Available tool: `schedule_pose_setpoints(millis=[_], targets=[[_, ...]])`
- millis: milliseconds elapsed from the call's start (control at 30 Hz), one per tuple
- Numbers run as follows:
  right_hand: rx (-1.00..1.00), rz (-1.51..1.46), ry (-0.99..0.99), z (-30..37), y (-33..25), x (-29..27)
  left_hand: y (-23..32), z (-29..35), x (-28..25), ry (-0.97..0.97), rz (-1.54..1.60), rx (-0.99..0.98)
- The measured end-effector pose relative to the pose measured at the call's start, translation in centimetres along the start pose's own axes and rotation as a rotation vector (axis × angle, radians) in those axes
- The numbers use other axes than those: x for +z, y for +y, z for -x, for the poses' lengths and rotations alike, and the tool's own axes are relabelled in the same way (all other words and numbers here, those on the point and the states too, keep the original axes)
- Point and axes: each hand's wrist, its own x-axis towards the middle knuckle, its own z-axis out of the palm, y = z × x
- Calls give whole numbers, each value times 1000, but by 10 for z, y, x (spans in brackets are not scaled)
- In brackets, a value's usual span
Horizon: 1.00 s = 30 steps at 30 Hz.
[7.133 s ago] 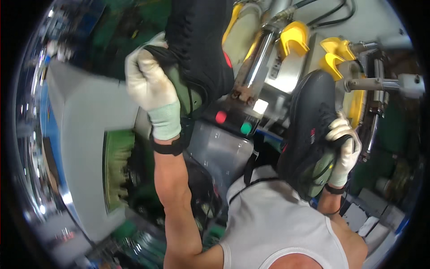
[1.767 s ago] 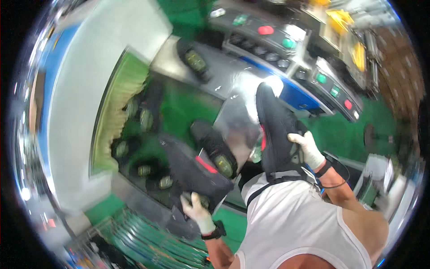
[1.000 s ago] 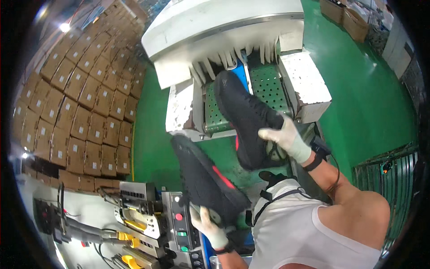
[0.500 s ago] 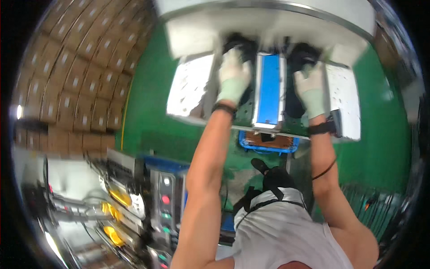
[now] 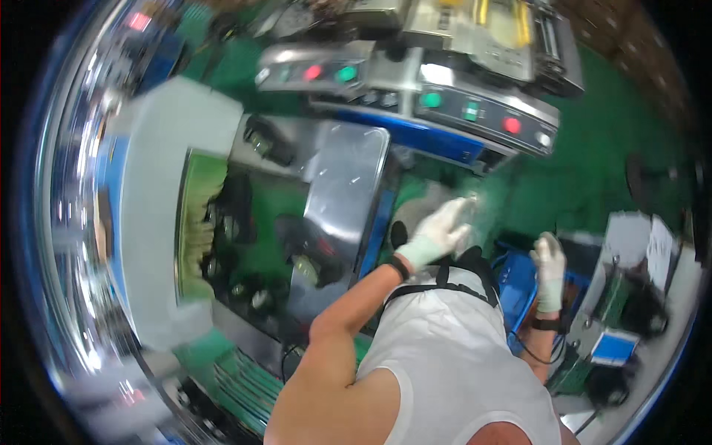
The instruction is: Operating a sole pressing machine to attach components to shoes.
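Note:
My left hand (image 5: 443, 228), in a whitish glove, is in front of my waist with its fingers apart and nothing in it. My right hand (image 5: 549, 261), gloved too, hangs low at my right side, fingers loosely extended and slightly blurred, with nothing visible in it. It is nearest to a blue plastic crate (image 5: 517, 288). Right of it stands the metal unit with a blue pad (image 5: 614, 347), with a dark shoe-like piece (image 5: 645, 308) on one side of the pad and another (image 5: 608, 387) on the other.
A control panel (image 5: 486, 115) with coloured buttons fronts the machine ahead. To the left, a metal table (image 5: 345, 182) stands beside a pale housing (image 5: 159, 200) with a green fringed opening. Black shoe-like pieces (image 5: 308, 248) lie around there. Brown cartons (image 5: 615, 30) stack at the far right.
My view has swung left, so the blue-padded unit now appears at the right. Both hands have come away from the dark pieces there and back toward my body.

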Motion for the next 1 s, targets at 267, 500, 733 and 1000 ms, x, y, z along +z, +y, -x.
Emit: schedule_pose_setpoints(millis=[267,500,733,1000], targets=[[-74,89,-746,-9,-145,256,-147,407,-165,1233,-243,-1014],[17,392,-895,-3,-157,347,-203,525,-167,1294,-304,-1539],[-44,581,-1044,21,-212,427,-310,586,-236,1156,-19,-1464],[-407,430,-1418,107,-315,491,-192,497,-251,1364,-208,-1157]])
